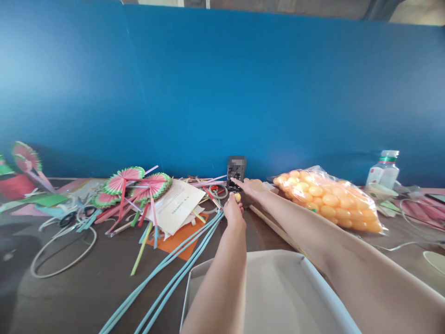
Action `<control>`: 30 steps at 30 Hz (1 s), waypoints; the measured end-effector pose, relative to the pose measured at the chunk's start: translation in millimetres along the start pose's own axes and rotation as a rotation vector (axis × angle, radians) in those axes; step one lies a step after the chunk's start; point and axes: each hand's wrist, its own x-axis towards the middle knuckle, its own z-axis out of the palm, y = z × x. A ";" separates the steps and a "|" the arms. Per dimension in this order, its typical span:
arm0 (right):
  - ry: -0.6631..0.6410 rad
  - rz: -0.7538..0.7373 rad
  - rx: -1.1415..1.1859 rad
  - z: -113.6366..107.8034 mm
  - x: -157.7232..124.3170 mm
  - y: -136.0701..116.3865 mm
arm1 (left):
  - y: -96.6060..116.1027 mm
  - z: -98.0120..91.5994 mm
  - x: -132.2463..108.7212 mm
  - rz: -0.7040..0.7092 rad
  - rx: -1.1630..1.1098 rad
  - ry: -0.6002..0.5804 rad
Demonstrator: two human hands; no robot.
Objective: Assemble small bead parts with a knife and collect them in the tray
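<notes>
A black phone stands upright against the blue partition, its screen lit. My right hand reaches to it from the right, with the index finger stretched out to the screen; nothing shows in this hand. Just below the phone, my left hand is closed around a small yellow round piece, of which only the top shows. Long light-blue strips run from beside my left hand toward the lower left. An open white box lies under my forearms.
Left of my hands are folded watermelon-pattern paper fans, a printed sheet, orange paper, scissors and a white cable. To the right lie a clear bag of orange egg-shaped pieces and a bottle. The blue partition closes off the back.
</notes>
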 end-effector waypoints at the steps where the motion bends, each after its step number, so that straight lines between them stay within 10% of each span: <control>1: 0.000 0.002 0.000 0.1 0.4 0.0 | -0.3 -0.1 0.3 0.003 0.002 -0.001; 30: -0.019 -0.003 -0.016 4.3 -5.3 9.1 | 0.5 0.7 1.3 -0.008 0.001 -0.002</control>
